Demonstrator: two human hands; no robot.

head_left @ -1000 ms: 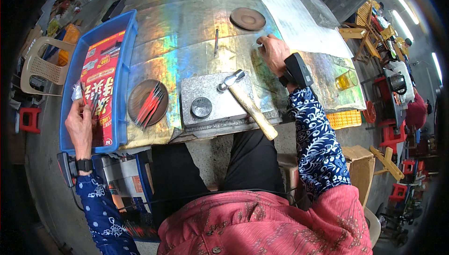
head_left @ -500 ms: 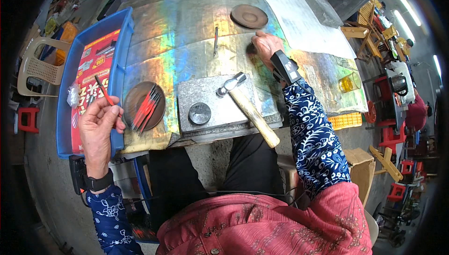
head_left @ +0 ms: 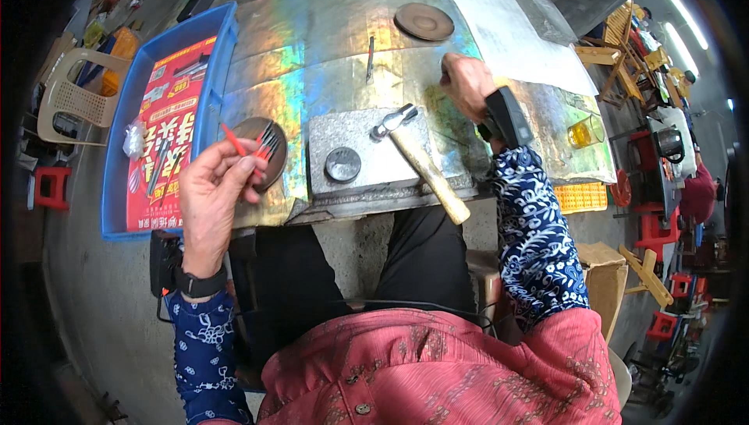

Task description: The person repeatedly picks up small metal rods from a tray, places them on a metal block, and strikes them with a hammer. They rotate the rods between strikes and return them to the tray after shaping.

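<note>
A thin red stick [head_left: 233, 141], pinched in the closed left hand [head_left: 209, 195] above the dish of sticks [head_left: 275, 161] near the surface's left edge, wants a steady grip, while the right hand [head_left: 466, 84] rests curled and empty farther right.

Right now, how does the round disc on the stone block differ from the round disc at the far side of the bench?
The disc on the stone block is grey and looks smaller; the far disc is brown and looks wider. The grey one sits raised on the stone block near the hammer; the brown one lies straight on the metal-covered bench, beyond the right hand. Both are round, lie flat, and neither hand touches them.
</note>
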